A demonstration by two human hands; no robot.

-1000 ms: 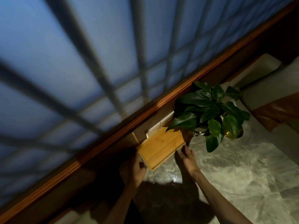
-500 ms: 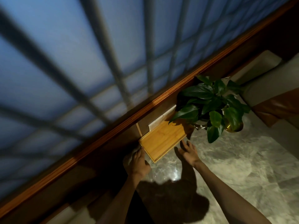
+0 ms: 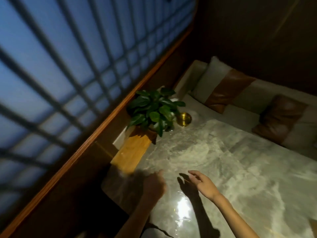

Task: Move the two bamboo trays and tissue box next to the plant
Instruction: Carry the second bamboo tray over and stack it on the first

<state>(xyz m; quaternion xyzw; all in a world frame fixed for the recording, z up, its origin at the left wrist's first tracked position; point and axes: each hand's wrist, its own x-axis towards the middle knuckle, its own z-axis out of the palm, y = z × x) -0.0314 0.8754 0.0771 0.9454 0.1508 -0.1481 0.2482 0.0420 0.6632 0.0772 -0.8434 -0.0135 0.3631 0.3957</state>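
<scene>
Apparently placed: tray (image 3: 131,152) was set touching the plant (image 3: 154,109), under its leaves. Left hand (image 3: 153,185) looked loosely curled, empty; right hand (image 3: 204,184) spread, empty. Tissue box couldn't be identified.

One head-worn wide-angle view, looking forward and steeply down onto the marble worktop (image 3: 223,169). Frame is rolled, so the window grille (image 3: 68,74) and its wood sill run diagonally across the left half. Both forearms enter from the bottom edge, hands (image 3: 204,184) close to the lens. Plant (image 3: 154,109) and tray (image 3: 132,152) sit mid-frame, a bit farther off. Sofa cushions (image 3: 228,90) fill the upper right, farthest away. Edges bend and blur. No second view.
</scene>
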